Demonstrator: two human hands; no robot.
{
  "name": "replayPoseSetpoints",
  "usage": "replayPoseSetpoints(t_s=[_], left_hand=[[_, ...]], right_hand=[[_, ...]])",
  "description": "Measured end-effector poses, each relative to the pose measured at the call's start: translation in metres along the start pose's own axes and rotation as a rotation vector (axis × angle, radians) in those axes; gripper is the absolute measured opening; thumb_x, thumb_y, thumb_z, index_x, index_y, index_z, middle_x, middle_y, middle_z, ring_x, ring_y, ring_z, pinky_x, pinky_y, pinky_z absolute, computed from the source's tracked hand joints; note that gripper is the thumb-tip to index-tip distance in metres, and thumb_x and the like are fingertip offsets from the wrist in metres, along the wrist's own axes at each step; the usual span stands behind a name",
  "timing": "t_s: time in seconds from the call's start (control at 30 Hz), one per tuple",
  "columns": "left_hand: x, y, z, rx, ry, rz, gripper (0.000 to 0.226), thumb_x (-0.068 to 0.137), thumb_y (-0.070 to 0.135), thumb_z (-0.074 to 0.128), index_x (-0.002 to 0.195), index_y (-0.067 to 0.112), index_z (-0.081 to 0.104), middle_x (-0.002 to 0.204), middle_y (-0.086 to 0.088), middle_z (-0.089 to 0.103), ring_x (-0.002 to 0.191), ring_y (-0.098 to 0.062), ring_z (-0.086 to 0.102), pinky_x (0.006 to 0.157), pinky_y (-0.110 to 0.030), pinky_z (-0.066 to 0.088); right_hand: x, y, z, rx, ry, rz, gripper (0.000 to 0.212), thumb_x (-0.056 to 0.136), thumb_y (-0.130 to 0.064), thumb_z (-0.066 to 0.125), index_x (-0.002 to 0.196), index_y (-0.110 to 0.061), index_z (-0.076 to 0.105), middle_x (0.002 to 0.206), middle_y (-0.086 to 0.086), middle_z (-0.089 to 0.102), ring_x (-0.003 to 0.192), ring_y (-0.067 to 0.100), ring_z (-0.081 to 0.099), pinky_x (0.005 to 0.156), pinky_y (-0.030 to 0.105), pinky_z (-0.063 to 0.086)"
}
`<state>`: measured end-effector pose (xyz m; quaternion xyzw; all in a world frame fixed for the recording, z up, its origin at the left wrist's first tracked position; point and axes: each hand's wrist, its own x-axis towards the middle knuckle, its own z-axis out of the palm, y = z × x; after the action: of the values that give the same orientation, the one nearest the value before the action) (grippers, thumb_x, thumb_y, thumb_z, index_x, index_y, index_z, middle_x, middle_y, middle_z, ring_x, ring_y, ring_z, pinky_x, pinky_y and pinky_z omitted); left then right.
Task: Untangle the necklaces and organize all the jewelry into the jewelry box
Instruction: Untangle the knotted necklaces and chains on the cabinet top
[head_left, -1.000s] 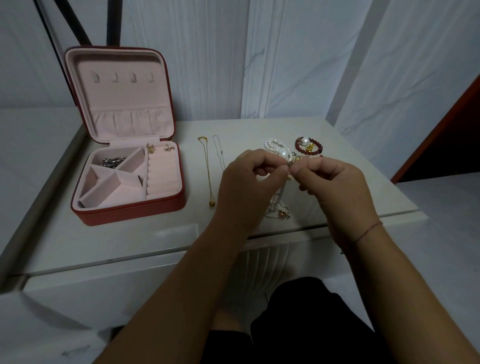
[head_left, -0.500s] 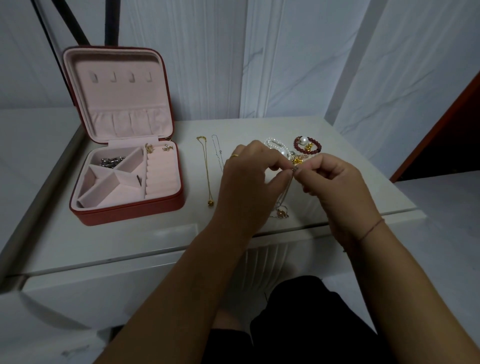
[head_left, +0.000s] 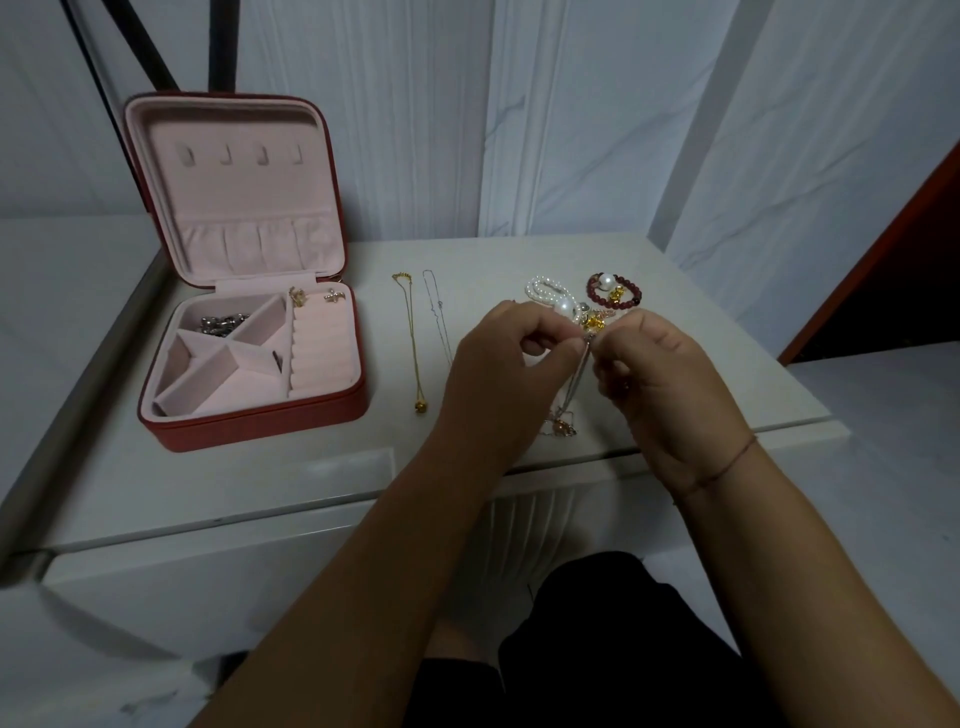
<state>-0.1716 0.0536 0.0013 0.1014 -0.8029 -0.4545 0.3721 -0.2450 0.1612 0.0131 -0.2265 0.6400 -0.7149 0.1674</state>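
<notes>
Above the table edge, both hands (head_left: 587, 364) pinching a thin chain (head_left: 577, 379)

This looks like a room in a home. A white table (head_left: 260, 483) with a grooved front stands by white walls (head_left: 415, 130) with grey marble lines. On its left side sits an open red jewelry box (head_left: 249, 427), soft pink inside. At the far right is a dark red frame (head_left: 878, 260).
</notes>
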Motion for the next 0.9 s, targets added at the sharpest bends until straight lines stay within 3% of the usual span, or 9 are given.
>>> replayPoseSetpoints(t_s=[0.13, 0.3, 0.4, 0.53, 0.63, 0.77, 0.9], left_hand=[[0.0029, -0.0009, -0.0042, 0.128, 0.071, 0.174, 0.017, 0.083, 0.020, 0.069, 0.097, 0.010, 0.071, 0.087, 0.003, 0.068, 0.078, -0.004, 0.057, 0.072, -0.011, 0.045], [0.0071, 0.0000, -0.0052, 0.306, 0.066, 0.342, 0.025, 0.084, 0.027, 0.056, 0.087, 0.010, 0.074, 0.082, -0.002, 0.072, 0.076, -0.014, 0.061, 0.070, -0.026, 0.044], [0.0082, 0.0017, -0.0047, 0.446, 0.064, 0.407, 0.020, 0.082, 0.026, 0.058, 0.082, 0.012, 0.072, 0.078, -0.002, 0.069, 0.074, -0.019, 0.060, 0.071, -0.027, 0.035], [0.0088, 0.0050, -0.0042, 0.500, 0.041, 0.424, 0.014, 0.081, 0.022, 0.061, 0.076, 0.011, 0.068, 0.074, -0.002, 0.065, 0.072, -0.019, 0.056, 0.070, -0.027, 0.031], [0.0085, 0.0067, -0.0041, 0.496, 0.020, 0.420, 0.016, 0.080, 0.022, 0.056, 0.074, 0.010, 0.066, 0.072, -0.003, 0.062, 0.071, -0.020, 0.054, 0.069, -0.027, 0.029], [0.0085, 0.0057, -0.0034, 0.466, 0.025, 0.418, 0.016, 0.079, 0.021, 0.055, 0.072, 0.009, 0.064, 0.071, -0.003, 0.061, 0.071, -0.018, 0.052, 0.068, -0.027, 0.030], [0.0073, 0.0026, -0.0021, 0.380, 0.017, 0.391, 0.013, 0.078, 0.020, 0.056, 0.072, 0.009, 0.062, 0.071, -0.002, 0.060, 0.071, -0.014, 0.047, 0.064, -0.028, 0.034]], right_hand=[[0.0002, -0.0006, -0.0025, -0.119, 0.023, -0.069, 0.011, 0.066, -0.020, 0.061, 0.069, -0.009, 0.058, 0.060, 0.001, 0.046, 0.058, 0.010, 0.041, 0.058, 0.023, 0.037], [-0.0003, -0.0016, -0.0052, -0.154, -0.015, -0.091, 0.013, 0.068, -0.021, 0.062, 0.070, -0.008, 0.061, 0.060, 0.000, 0.050, 0.059, 0.009, 0.043, 0.059, 0.022, 0.039], [-0.0003, -0.0029, -0.0079, -0.232, -0.035, -0.151, 0.010, 0.074, -0.015, 0.064, 0.072, -0.005, 0.063, 0.063, 0.001, 0.052, 0.060, 0.008, 0.045, 0.058, 0.018, 0.041], [-0.0008, -0.0030, -0.0090, -0.262, -0.032, -0.176, 0.014, 0.083, 0.000, 0.060, 0.071, -0.006, 0.061, 0.062, -0.002, 0.052, 0.058, 0.004, 0.045, 0.056, 0.013, 0.041], [-0.0001, -0.0019, -0.0094, -0.260, -0.030, -0.159, 0.018, 0.083, 0.000, 0.059, 0.068, -0.009, 0.060, 0.060, -0.005, 0.051, 0.059, 0.005, 0.045, 0.057, 0.016, 0.041], [-0.0010, -0.0030, -0.0090, -0.215, -0.050, -0.087, 0.009, 0.072, -0.015, 0.060, 0.064, -0.013, 0.059, 0.057, -0.006, 0.050, 0.059, 0.008, 0.044, 0.059, 0.021, 0.040], [-0.0008, -0.0034, -0.0074, -0.093, -0.036, 0.056, 0.019, 0.082, -0.003, 0.054, 0.064, -0.009, 0.052, 0.058, 0.002, 0.043, 0.057, 0.012, 0.039, 0.059, 0.028, 0.034]])
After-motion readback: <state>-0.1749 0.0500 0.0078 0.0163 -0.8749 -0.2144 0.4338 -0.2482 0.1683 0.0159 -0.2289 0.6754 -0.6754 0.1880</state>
